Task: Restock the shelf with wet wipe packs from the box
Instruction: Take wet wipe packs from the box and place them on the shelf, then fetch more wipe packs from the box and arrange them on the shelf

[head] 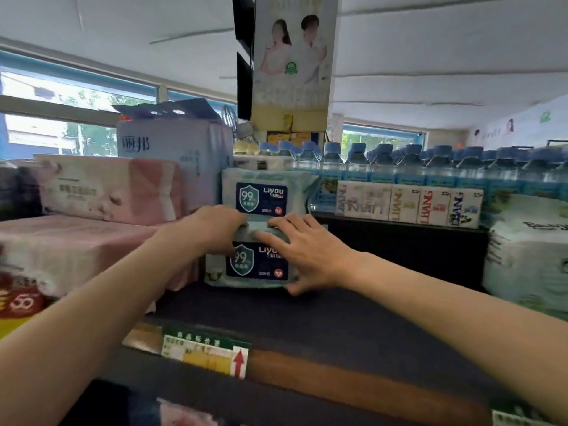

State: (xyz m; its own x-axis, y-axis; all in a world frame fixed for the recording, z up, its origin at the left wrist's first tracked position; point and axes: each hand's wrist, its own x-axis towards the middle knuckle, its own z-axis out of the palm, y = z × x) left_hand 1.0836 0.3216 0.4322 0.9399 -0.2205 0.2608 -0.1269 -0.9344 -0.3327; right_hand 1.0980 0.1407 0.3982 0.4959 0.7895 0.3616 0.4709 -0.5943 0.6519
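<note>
Fingers of our right hand [302, 252] lie spread and nearly straight across the top and front of the front wet wipe pack [256, 265], thumb low at its right bottom corner. Our left hand [215, 226] has its fingers curled over the pack's upper left edge, apparently gripping it; the fingertips themselves are hidden behind the pack, so we cannot confirm a full pinch.

Head view: the front pack stands upright on the dark shelf [307, 318], just in front of a second, identical pack [261, 192] that stands behind and appears higher. Pink tissue bundles [101, 192] sit to the left, touching or nearly touching the front pack's left side. A white tissue bundle [528, 256] sits well apart to the right. Water bottles [399, 167] and small cartons [408, 207] line the far side. The box is not in view. A price label [206, 353] marks the shelf edge.

Risks, as we judge them:
- The pack is soft and stands on a narrow base; released unsupported, it could tip forward toward the shelf edge.
- Pushing too hard could knock over the rear pack.
- The flat right hand gives pressure, not hold; a slick wrapper may slide sideways into the open gap on the right.
</note>
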